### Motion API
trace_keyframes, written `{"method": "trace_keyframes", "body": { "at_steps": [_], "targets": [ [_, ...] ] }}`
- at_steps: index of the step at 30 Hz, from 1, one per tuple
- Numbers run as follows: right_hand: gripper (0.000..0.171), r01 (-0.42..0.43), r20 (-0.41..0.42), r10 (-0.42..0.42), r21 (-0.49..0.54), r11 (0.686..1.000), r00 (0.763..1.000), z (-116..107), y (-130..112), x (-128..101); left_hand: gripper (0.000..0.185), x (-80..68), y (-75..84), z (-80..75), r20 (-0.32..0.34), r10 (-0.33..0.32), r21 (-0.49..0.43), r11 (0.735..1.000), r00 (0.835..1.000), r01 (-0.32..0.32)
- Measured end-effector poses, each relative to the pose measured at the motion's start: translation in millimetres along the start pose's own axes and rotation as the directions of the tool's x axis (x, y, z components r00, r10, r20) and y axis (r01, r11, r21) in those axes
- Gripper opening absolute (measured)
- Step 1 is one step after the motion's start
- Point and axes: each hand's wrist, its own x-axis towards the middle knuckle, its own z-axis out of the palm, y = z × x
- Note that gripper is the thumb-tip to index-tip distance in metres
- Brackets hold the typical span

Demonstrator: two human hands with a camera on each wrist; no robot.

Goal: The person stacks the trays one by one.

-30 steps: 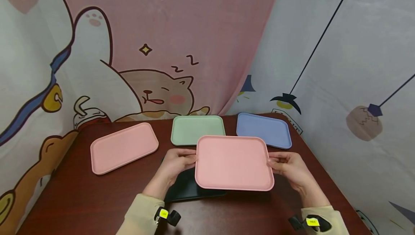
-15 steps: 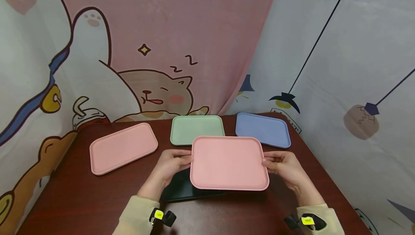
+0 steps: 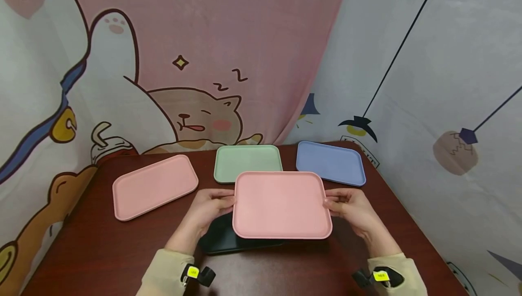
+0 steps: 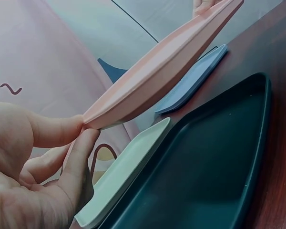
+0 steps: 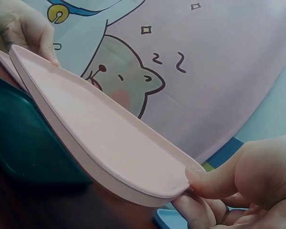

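A pink tray (image 3: 281, 204) hangs above the dark red table, held level by both hands. My left hand (image 3: 212, 207) pinches its left edge, thumb over the rim (image 4: 62, 131). On the opposite side my right hand (image 3: 346, 207) pinches the right edge (image 5: 200, 179). Under the pink tray (image 4: 167, 71) lies a black tray (image 3: 222, 239) flat on the table, mostly hidden in the head view, plain in the left wrist view (image 4: 205, 176). The pink tray (image 5: 100, 138) does not touch it.
A second pink tray (image 3: 154, 186) lies at the left of the table (image 3: 102, 250). A green tray (image 3: 246, 162) and a blue tray (image 3: 330, 162) lie at the back. Printed cloth hangs behind and to the right.
Both hands have carried the pink tray a little to the left, over the black tray. The other trays have not moved.
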Motion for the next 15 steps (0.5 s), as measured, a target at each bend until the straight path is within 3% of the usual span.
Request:
{"method": "trace_keyframes", "body": {
  "at_steps": [15],
  "targets": [
    [0.038, 0.008, 0.032, -0.008, 0.01, 1.0, 0.999, 15, 0, 5, 0.027, -7.8, -1.8, -13.1, -0.051, 0.0, -0.013, 1.0, 0.999, -0.001]
  ]
}}
